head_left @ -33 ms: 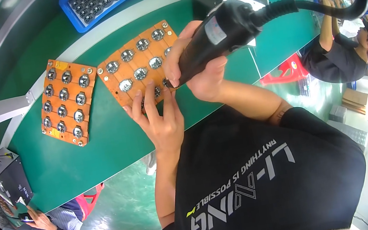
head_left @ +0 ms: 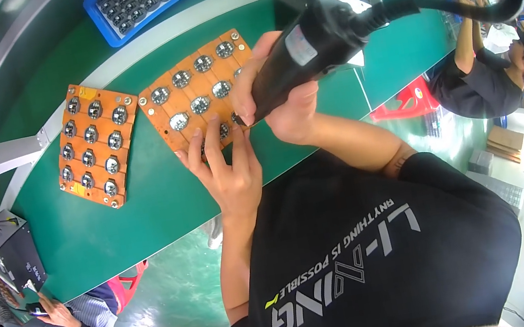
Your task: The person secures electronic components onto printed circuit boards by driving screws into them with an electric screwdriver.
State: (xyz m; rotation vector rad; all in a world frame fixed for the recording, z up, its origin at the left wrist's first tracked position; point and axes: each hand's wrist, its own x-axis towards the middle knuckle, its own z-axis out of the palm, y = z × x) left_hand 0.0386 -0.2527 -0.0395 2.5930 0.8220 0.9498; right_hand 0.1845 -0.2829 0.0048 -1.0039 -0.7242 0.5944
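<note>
at the orange tray [head_left: 181, 101], the right hand [head_left: 292, 117] grips a black tool [head_left: 330, 41]

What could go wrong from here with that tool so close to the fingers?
The tip of the black handheld tool, gripped in the right hand, is right beside the left hand's fingertips, so a slip might catch a finger.

The left fingers rest on the orange tray among its small round parts; uneven pressure could shift one.

The tool's cable arcs off to the right, and a snag might pull the tip off its spot.
</note>
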